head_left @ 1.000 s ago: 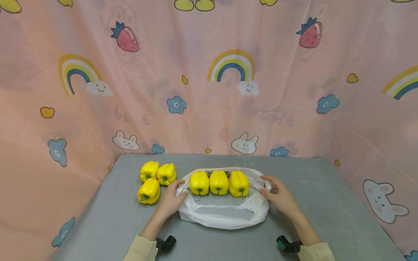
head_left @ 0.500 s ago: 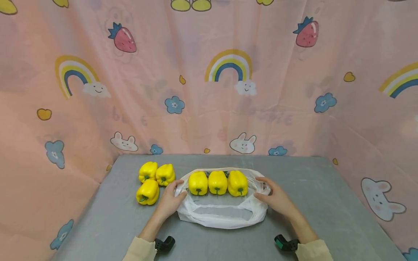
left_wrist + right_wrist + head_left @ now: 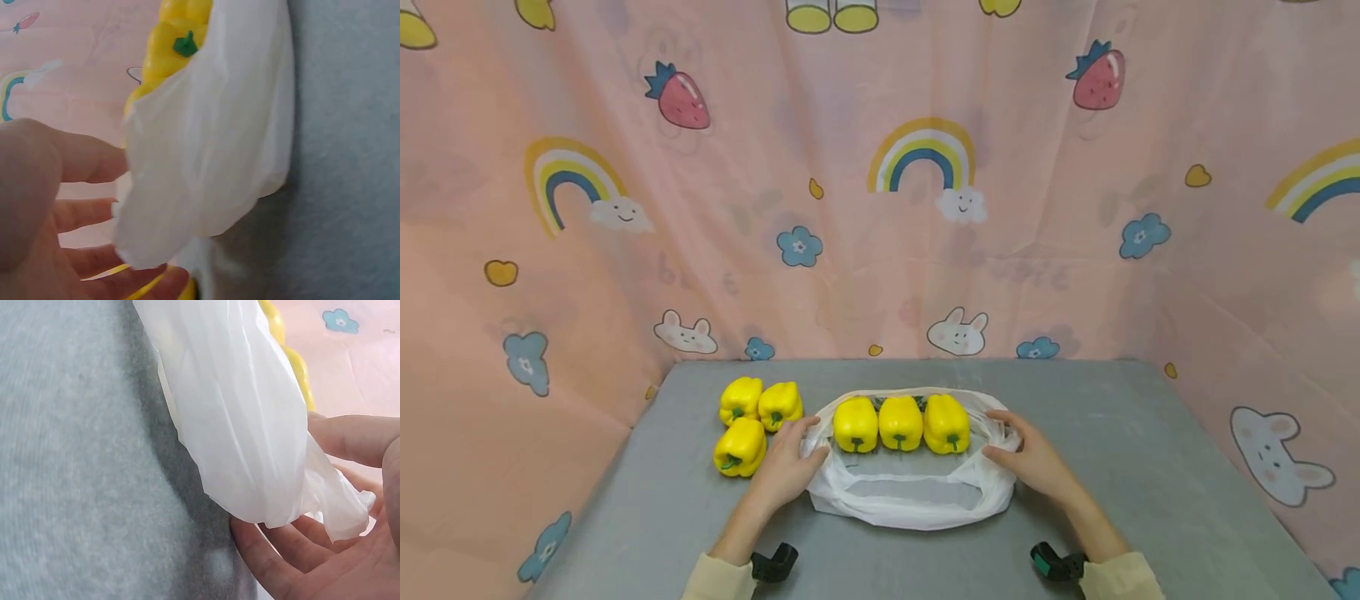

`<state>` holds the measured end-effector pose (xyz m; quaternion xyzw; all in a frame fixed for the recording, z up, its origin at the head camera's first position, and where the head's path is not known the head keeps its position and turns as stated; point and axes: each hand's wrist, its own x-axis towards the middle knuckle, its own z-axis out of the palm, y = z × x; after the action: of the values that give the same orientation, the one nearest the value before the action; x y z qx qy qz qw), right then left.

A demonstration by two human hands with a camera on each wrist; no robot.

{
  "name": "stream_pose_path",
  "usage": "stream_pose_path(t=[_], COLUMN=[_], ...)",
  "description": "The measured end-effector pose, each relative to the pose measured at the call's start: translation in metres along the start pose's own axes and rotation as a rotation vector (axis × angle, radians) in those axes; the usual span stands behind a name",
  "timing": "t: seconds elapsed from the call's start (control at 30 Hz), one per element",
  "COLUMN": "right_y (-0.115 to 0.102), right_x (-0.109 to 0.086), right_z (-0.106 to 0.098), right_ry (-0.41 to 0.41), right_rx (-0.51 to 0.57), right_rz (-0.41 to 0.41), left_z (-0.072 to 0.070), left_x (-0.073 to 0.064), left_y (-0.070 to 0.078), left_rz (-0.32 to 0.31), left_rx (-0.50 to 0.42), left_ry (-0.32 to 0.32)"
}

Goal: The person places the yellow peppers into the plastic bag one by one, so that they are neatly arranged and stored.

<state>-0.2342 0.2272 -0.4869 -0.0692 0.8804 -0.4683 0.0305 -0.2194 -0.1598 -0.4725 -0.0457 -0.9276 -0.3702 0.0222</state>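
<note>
A white plastic bag [image 3: 917,518] lies spread on the grey table, its rim forming a wide ring. Within the ring sit three yellow bell peppers in a row: a left one [image 3: 855,423], a middle one [image 3: 900,422] and a right one [image 3: 947,423]. My left hand [image 3: 784,467] is at the bag's left end, thumb and fingers spread apart around the loose plastic [image 3: 206,137]. At the right end my right hand [image 3: 1041,467] has its thumb at the near side and its fingers extended behind the plastic [image 3: 244,425].
Three more yellow bell peppers [image 3: 741,448] stand grouped on the grey table [image 3: 1120,433], left of the bag and close to my left hand. A pink patterned curtain [image 3: 880,275] hangs behind and at both sides. Black devices [image 3: 1057,562] are worn at both wrists.
My right hand has shifted slightly left over the bag's right end. My left hand has moved slightly, its fingers just off the bag's edge. Bag and peppers keep their places; the head view shifts a little.
</note>
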Motion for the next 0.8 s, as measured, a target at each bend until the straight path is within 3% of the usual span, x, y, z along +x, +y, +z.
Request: stream_pose_path(t=[0.2, 0.4, 0.5, 0.7, 0.8], right_y=[0.000, -0.001, -0.003, -0.004, -0.004], right_x=[0.002, 0.000, 0.000, 0.000, -0.001], right_z=[0.000, -0.001, -0.001, 0.001, 0.001], right_ry=[0.000, 0.000, 0.002, 0.000, 0.003], right_rx=[-0.001, 0.006, -0.002, -0.010, -0.010], right_rz=[-0.013, -0.002, 0.006, 0.013, 0.011], left_z=[-0.015, -0.032, -0.040, -0.055, -0.063], left_x=[-0.006, -0.008, -0.009, -0.009, -0.009], left_y=[0.011, 0.016, 0.012, -0.006, -0.015], left_rz=[0.020, 0.075, 0.124, 0.296, 0.330], left_rx=[0.130, 0.119, 0.078, 0.048, 0.053], left_ry=[0.008, 0.043, 0.096, 0.260, 0.302])
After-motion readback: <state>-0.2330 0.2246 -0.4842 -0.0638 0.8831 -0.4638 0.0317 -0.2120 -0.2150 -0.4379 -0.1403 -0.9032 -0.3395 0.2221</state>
